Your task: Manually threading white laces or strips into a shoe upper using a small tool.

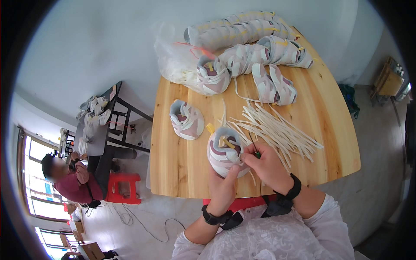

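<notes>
Right, the left hand [224, 187] cups a pink-and-white shoe [225, 151] from below at the near edge of the tabletop [173, 173], fingers wrapped firmly around its sole. The right hand [266, 167] sits against the shoe's right side, fingertips pinched together on a small green tool [257, 153] at the shoe's opening. A loose bundle of white laces [277, 130] fans out just beside that hand. Another shoe [187, 120] rests toward the left edge, and more shoes [251, 47] pile up along the far edge.
</notes>
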Demonstrator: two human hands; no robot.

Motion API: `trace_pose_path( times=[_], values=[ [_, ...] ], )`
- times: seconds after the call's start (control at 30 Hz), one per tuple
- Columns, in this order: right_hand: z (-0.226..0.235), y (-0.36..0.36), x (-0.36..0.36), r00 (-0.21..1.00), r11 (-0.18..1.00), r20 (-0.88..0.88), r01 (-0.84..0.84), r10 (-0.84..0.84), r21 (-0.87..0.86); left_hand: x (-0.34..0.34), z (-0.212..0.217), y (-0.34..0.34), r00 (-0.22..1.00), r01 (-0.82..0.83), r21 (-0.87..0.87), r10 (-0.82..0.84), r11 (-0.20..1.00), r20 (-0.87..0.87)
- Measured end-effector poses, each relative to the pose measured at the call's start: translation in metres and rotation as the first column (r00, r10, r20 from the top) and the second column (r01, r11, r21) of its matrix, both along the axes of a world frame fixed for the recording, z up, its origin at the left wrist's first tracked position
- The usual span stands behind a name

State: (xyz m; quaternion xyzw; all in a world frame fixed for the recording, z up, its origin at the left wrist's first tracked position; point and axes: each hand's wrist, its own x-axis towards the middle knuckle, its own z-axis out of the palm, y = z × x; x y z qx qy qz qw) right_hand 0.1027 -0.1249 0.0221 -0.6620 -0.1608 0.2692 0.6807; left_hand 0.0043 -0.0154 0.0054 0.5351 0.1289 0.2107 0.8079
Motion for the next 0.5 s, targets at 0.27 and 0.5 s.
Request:
trace_pose_path(
  times=[0.27, 0.5],
  values=[
    [0.001, -0.005, 0.001, 0.981, 0.993, -0.155, -0.108, 0.115, 0.049, 0.001, -0.014, 0.010, 1.000, -0.028, -0.017, 0.028, 0.999, -0.003],
    [-0.007, 0.003, -0.008, 0.986, 0.996, 0.143, 0.087, -0.086, -0.001, 0.002, -0.010, 0.000, 0.998, -0.054, 0.079, 0.051, 0.995, 0.045]
  ],
)
